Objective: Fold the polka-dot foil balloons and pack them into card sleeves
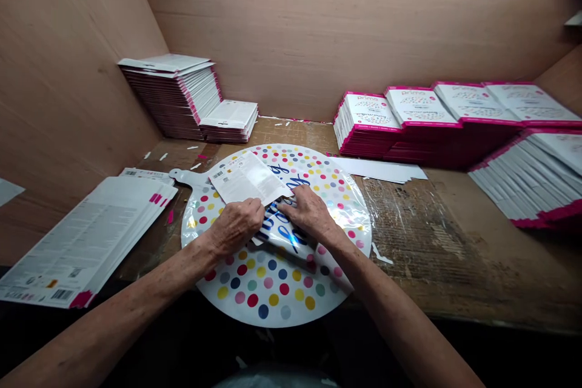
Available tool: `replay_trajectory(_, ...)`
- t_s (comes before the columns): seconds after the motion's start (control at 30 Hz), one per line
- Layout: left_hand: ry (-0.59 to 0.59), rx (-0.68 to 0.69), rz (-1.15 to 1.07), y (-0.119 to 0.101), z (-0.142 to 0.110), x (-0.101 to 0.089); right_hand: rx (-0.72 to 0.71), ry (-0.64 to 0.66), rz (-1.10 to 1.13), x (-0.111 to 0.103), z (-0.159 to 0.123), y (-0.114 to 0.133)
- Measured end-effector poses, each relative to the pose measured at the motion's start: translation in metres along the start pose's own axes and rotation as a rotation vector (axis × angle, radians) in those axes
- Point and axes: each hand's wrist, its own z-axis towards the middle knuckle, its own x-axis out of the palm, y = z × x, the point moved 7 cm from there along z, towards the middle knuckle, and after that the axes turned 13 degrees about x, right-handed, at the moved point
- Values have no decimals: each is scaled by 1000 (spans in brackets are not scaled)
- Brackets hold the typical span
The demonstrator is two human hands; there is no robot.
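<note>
A large round foil balloon [282,291], white with coloured dots and blue lettering, lies flat in front of me, its tail pointing left. On its upper half sits a small white printed card packet [240,179], tilted. My left hand [240,224] is closed on the packet's lower edge, fingers curled. My right hand [309,209] is pinched at the packet's right corner, over the lettering, where the foil is creased and raised. Whether its fingertips grip foil or card is hidden.
Stacked white-and-pink packets [173,97] stand at the back left. More packets with printed fronts [368,112] line the back right. Flat printed sleeves [86,236] lie fanned at left. A white card strip [382,170] and paper scraps lie on the worn cardboard surface [422,236]. Wooden panels enclose the back.
</note>
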Motion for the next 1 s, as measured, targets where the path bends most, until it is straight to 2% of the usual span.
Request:
replay_trajectory(0.07,-31,4,-28,-4,-5,-2,63,-75,-18,-1,0,-3)
replay_trajectory(0.13,-157,-71,-77,-7,-12,-8,100,-162,30,-2,-3,-7)
replay_trajectory(0.2,-413,-265,-129,-6,-25,-20,117,-216,155,-2,-3,-11)
replay_trajectory(0.27,-671,-530,-255,-2,-43,-22,112,-210,315,-1,-2,-14)
replay_trajectory(0.3,-751,-651,-381,0,-49,-16,102,-185,383,-1,-1,-14)
replay_trajectory(0.37,-831,-807,-728,2,-52,7,48,-146,478,-1,-5,-12)
replay_trajectory(0.43,-900,-872,-1005,4,-50,26,-78,-187,499,-6,-22,-7)
replay_trajectory(0.5,-985,-912,-1093,5,-52,32,-281,-290,428,-9,-53,0)
replay_trajectory(0.57,-1008,-916,-1091,2,-56,28,-495,-390,285,-4,-89,6)
replay_trajectory(0.67,-929,-744,-1265,-17,-48,15,-668,-516,175,4,-125,5)
replay_trajectory(0.77,-910,-567,-1610,-35,-37,5,-760,-538,203,2,-134,2)
replay_trajectory(0.9,-973,-542,-1984,-40,-21,9,-884,-518,199,-5,-135,4)
replay_trajectory(1.0,-1091,-533,-2223,-43,-9,15,-828,-554,163,0,-133,7)
